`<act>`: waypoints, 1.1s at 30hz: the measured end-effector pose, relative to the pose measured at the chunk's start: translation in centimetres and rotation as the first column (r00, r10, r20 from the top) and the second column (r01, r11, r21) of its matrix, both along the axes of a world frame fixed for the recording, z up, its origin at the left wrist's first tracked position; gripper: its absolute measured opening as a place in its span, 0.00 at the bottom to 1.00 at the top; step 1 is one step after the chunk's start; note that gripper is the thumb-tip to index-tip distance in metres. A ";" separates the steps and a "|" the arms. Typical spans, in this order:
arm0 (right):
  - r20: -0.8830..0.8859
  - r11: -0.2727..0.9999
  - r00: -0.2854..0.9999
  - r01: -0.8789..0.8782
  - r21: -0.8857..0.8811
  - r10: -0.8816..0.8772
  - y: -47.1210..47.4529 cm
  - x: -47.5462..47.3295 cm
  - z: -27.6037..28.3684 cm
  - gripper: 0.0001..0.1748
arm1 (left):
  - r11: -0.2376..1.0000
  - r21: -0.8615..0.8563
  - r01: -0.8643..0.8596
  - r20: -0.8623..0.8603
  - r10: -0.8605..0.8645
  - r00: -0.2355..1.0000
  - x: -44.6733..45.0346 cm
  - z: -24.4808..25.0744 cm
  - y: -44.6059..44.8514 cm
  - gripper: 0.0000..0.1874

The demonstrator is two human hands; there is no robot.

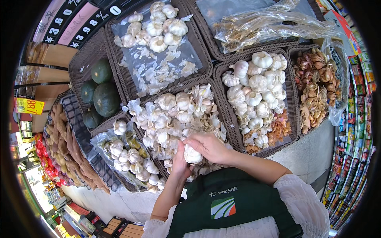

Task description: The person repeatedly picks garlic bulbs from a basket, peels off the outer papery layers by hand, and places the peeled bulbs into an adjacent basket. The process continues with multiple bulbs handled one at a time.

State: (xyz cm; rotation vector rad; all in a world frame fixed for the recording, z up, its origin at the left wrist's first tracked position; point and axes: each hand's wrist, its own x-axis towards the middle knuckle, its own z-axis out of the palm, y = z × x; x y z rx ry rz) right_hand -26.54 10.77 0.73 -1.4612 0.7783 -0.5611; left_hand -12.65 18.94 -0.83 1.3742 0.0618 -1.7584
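Between my two hands is a white garlic bulb, above the near end of a woven basket. My left hand supports it from the left side. My right hand curls over its upper right, the thumb and fingers meeting my left fingertips. Beneath lies a heap of garlic bulbs mixed with loose papery skins. To the right, another basket holds cleaner garlic bulbs and some orange-brown skins. Part of my left hand's fingers is hidden behind the bulb.
A far basket holds garlic and scattered peelings on plastic sheet. Dark green squashes sit at left, with bagged garlic nearer me. Shallots and ginger lie at right, beside packaged-goods shelves. Root vegetables stand far left.
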 end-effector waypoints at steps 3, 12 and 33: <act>0.125 0.985 0.988 0.064 0.163 -0.085 0.5 0.8 -1.1 0.13 | 0.993 -0.067 -0.094 -0.419 0.057 0.906 0.5 -0.2 0.3 0.32; -0.188 0.948 0.980 -0.004 -0.318 -0.059 -1.0 -1.7 -0.6 0.19 | 0.942 -0.113 -0.316 -0.193 0.291 0.937 1.4 0.5 -0.8 0.27; 0.249 0.984 0.963 -0.063 -0.167 0.104 0.9 -0.5 1.2 0.16 | 0.944 -0.188 -0.272 -0.381 0.185 0.906 0.3 0.4 -1.0 0.26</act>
